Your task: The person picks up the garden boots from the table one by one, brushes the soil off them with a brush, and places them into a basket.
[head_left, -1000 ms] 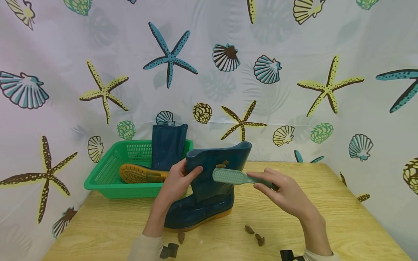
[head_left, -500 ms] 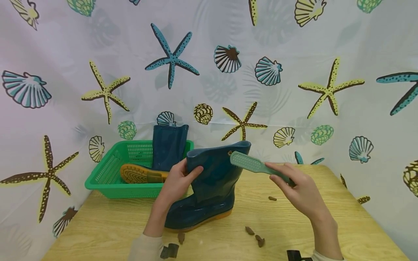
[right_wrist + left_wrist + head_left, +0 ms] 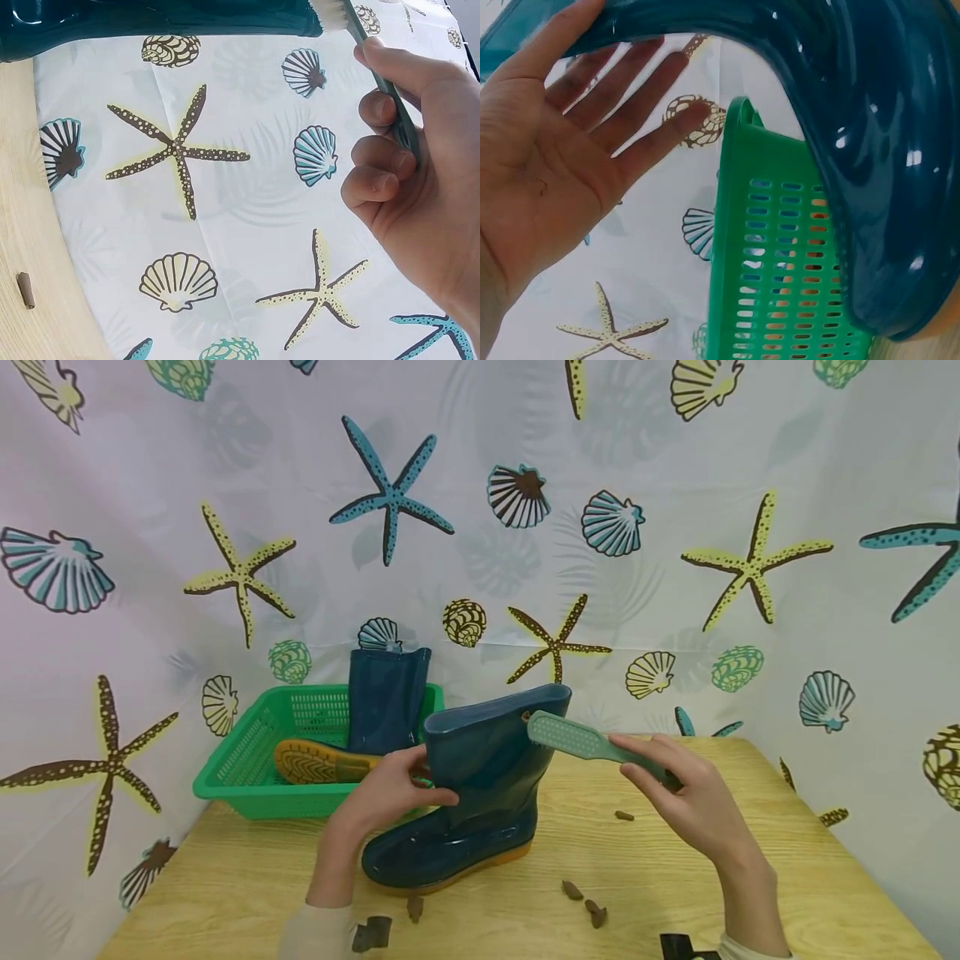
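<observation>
A dark blue rubber boot (image 3: 480, 777) with a tan sole stands on the table, its toe to the left. My left hand (image 3: 393, 793) holds the front of its shaft, thumb on the near side and fingers behind; in the left wrist view these fingers (image 3: 641, 112) look fairly straight. My right hand (image 3: 693, 802) grips the handle of a green scrubbing brush (image 3: 573, 739). White bristles (image 3: 330, 11) show at the boot's edge in the right wrist view. Beside the brush head, a small brown lump (image 3: 527, 716) sits on the boot below the rim.
Behind to the left, a green plastic basket (image 3: 292, 802) contains another blue boot (image 3: 386, 693) and an orange-brown sole (image 3: 307, 762). Several brown lumps (image 3: 596, 912) lie on the wooden table (image 3: 675, 877). A patterned curtain (image 3: 465, 568) surrounds the table's back and sides.
The brush swept right and up across the shaft, and a brown lump dropped onto the table. My left hand slid lower on the shaft; the boot's toe shifted slightly left.
</observation>
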A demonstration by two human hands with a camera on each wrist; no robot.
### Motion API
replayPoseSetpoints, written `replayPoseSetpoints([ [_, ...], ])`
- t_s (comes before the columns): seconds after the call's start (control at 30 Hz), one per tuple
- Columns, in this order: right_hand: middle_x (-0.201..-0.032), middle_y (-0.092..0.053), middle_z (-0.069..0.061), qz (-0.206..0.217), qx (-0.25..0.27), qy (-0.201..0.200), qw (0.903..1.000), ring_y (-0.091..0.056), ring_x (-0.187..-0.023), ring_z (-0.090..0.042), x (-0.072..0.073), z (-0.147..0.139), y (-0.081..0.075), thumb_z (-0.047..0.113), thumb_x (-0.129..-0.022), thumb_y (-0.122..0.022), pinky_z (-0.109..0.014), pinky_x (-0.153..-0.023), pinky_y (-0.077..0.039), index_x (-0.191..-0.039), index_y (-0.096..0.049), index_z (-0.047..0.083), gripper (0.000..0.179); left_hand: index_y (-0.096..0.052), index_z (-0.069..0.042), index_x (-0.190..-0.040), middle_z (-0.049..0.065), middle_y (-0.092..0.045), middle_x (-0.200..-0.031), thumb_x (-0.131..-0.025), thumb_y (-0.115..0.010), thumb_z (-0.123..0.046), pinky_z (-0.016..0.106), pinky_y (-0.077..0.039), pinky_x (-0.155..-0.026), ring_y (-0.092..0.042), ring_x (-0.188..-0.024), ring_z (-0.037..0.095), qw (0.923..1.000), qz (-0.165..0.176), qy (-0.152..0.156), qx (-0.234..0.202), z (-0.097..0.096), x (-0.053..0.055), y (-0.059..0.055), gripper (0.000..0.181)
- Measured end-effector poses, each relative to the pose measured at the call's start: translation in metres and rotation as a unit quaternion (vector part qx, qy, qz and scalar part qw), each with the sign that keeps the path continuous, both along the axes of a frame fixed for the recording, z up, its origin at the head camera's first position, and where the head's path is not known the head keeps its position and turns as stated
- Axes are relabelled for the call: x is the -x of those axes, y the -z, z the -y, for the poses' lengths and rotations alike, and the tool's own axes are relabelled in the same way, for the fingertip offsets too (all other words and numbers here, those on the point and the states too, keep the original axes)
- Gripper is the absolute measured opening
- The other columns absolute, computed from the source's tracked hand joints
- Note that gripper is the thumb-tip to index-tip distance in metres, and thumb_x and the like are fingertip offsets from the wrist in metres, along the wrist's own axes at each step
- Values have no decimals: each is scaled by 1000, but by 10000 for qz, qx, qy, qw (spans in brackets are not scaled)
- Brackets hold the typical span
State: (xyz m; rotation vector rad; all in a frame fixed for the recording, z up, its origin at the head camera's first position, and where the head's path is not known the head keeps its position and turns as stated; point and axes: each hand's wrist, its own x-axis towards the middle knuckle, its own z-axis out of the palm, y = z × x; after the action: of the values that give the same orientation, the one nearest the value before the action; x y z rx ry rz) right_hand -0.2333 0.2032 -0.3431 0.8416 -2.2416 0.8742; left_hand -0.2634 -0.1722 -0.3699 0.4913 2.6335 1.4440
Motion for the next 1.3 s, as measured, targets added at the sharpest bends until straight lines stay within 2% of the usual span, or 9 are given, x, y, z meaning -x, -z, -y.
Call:
replayPoseSetpoints([
  [0.13, -123, -69, 3, -2, 101, -187, 9998, -58, -106, 3, -1, 1, -1, -4, -88, -70, -14, -78, -45, -131, -66, 18, 48, -65, -19, -123, 2, -65, -117, -81, -84, -30, 35, -57, -83, -67, -101, 19, 9992, 105, 398, -16, 4, 1, 1, 47],
  [0.3, -117, -69, 4, 53, 230, -371, 9990, -54, -83, 1, -3, 0, -1, -6, -86, -71, -17, -67, -42, -130, -67, 15, 49, -70, -16, -116, 1, -71, -109, -81, -83, -26, 33, -57, -81, -71, -90, 16, 9983, 167, 563, -43, 5, 2, 3, 38],
  [0.57, -99, -65, 9, 83, 441, -300, 9985, -43, -65, -1, -5, -6, 1, -10, -82, -72, -19, -56, -38, -125, -69, 10, 47, -75, -19, -99, -4, -72, -92, -88, -75, -30, 31, -52, -69, -65, -79, 12, 9996, -259, -138, -2, -5, 7, 8, 15],
  [0.67, -101, -66, 8, 78, 500, -313, 9982, -43, -65, -1, -4, -6, 2, -11, -81, -73, -19, -56, -38, -124, -70, 9, 47, -68, -15, -77, -5, -57, -68, -90, -73, -28, 28, -41, -57, -51, -60, 12, 9985, -383, -387, 77, -7, 9, 8, 19],
  [0.77, -96, -64, 8, -84, 580, -318, 9978, -40, -63, 0, -1, -5, 4, -13, -80, -73, -19, -55, -36, -123, -70, 7, 47, -57, -13, -66, -3, -38, -58, -91, -72, -27, 28, -31, -52, -35, -52, 14, 9977, -454, -490, 124, -7, 9, 7, 32],
  [0.97, -74, -51, 8, -541, 740, -277, 9954, -35, -62, 1, 4, 1, 3, -11, -80, -73, -20, -54, -32, -122, -71, 7, 45, -71, -11, -79, -4, -49, -64, -91, -72, -24, 28, -35, -55, -42, -58, 13, 9980, -519, -350, 105, -8, 9, 6, 17],
  [1.07, -88, -64, 7, -365, 615, -208, 9972, -43, -68, 2, 5, 2, 3, -7, -82, -73, -18, -59, -36, -124, -71, 11, 45, -75, -10, -86, -2, -55, -67, -91, -72, -22, 29, -38, -56, -45, -60, 13, 9980, -555, -284, 79, -8, 8, 5, 13],
  [1.2, -115, -71, 3, -135, 391, -245, 9988, -59, -93, 2, 5, 1, 4, -7, -82, -74, -13, -75, -44, -125, -70, 14, 48, -76, -10, -91, -1, -60, -72, -91, -72, -21, 30, -40, -57, -47, -62, 14, 9979, -602, -251, -16, -8, 8, 5, 12],
  [1.3, -107, -71, 4, -26, 228, -369, 9991, -59, -88, 2, 3, 0, 3, -6, -83, -74, -13, -72, -44, -125, -70, 14, 46, -75, -10, -88, -2, -53, -68, -92, -71, -21, 29, -38, -56, -45, -61, 13, 9975, -637, -294, 11, -8, 8, 5, 13],
])
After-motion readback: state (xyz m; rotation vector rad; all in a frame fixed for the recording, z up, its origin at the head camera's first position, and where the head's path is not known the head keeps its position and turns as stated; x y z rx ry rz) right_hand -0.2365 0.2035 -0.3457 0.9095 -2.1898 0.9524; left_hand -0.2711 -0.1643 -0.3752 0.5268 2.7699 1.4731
